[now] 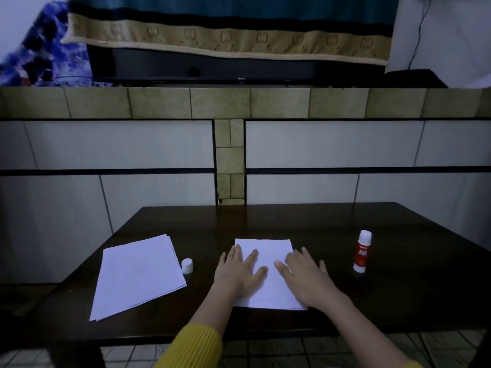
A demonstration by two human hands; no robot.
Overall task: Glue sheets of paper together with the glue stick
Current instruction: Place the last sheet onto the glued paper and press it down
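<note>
- Yellow ribbed sleeve nearest the camera: a person's left hand and right hand lie flat, fingers spread wide and gripping nothing, on the white sheet of paper at the front of the dark wooden table.
- Judged from this pose, the sheets are being pressed together. Uneven pressure could slide the top layer off square or trap a crease, and glue may squeeze out at the edges onto the wood. In this dim view it is unclear how many layers lie under the palms.
- To the left, well apart, a loose stack of white paper waits; the small white cap stands just beside its right edge.
- Farther right, the red-and-white glue stick stands upright with that cap off. Left so, it could dry out, or be toppled by a reaching right hand.
</note>
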